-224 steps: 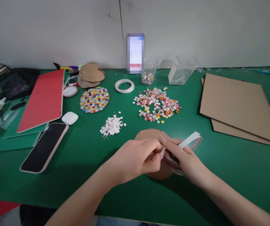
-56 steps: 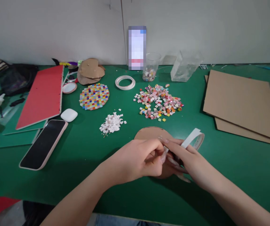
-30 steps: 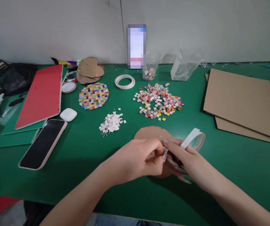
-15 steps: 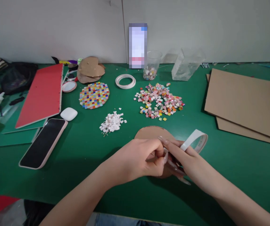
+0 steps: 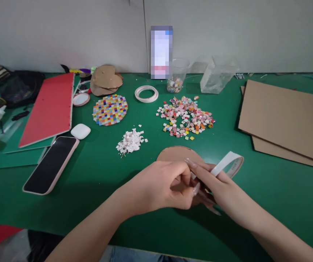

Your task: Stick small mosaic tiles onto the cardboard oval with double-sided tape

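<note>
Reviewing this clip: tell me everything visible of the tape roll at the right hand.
The tape roll is a narrow ring, smooth white outside, its pale brown inside looking like card, with faint, unreadable print. Tilted on edge, it pokes out beyond the right hand, which holds it and hides the rest. It is right of the cardboard disc. Whether the left hand touches it is unclear.

Found lateral room over green tabletop (image 5: pixel 279 196) between left hand (image 5: pixel 164 187) and phone (image 5: pixel 51 165), likewise between right hand (image 5: pixel 222 189) and cardboard sheets (image 5: pixel 282 123). Noted forward path obstructed by tile heap (image 5: pixel 184 115) and white chip pile (image 5: pixel 130 141), with narrow lane between, blocked farther back by tape ring (image 5: pixel 146 100).
</note>
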A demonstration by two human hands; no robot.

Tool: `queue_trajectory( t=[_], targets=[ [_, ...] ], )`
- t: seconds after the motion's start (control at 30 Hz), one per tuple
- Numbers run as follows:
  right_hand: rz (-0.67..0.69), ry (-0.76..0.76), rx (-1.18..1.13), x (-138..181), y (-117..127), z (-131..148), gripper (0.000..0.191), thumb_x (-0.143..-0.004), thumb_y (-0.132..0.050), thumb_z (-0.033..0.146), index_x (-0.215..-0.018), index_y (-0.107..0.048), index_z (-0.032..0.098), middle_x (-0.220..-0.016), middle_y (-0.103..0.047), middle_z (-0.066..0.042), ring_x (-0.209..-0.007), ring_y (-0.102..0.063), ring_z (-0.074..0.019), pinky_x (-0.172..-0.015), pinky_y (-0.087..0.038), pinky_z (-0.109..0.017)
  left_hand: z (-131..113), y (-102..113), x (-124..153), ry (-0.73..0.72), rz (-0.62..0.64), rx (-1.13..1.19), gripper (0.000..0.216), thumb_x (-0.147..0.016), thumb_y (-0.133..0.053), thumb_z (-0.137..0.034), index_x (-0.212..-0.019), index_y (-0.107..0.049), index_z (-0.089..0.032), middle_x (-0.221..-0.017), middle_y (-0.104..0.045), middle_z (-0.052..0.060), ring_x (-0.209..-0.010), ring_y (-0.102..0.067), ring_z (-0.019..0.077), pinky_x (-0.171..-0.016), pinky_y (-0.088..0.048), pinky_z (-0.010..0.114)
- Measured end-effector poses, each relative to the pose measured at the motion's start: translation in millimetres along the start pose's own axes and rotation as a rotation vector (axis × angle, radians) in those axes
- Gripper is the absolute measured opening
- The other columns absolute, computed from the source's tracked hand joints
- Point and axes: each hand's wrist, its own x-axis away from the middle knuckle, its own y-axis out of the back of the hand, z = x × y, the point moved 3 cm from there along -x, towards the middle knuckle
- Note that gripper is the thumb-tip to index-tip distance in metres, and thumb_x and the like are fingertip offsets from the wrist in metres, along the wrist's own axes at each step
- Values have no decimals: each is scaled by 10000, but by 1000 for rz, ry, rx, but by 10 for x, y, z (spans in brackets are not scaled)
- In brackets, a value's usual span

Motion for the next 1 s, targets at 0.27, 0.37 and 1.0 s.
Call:
queue_trajectory(
  t=[0.27,0.37,1.0],
  targets=[
    [15,6,-3,-16,8,25,472,-814,-503,558,-537,-391,192,-399,-321,75,-340,-292,-52,-317,-243,-173,-13,12,6,-68,16,-16,95,-764,-506,-152,-715,-430,-179,-556,-348,-95,-483,-302,31,-474,-269,137],
    [22,16,-8,-13,3,26,481,-816,-502,558,-530,-381,191,-393,-330,74,-337,-298,-50,-321,-246,-172,-5,8,7,-82,7,-43,111,-777,-486,-147,-702,-411,-178,-559,-340,-93,-485,-299,34,-478,-267,144],
    [-33,23,-8,-11,-18,17,494,-786,-523,589,-529,-385,190,-399,-327,81,-340,-315,-46,-317,-276,-158,-11,-2,-13,-125,-37,-159,137,-748,-493,-125,-685,-385,-182,-528,-301,-98,-460,-268,41,-477,-251,165]
  ],
)
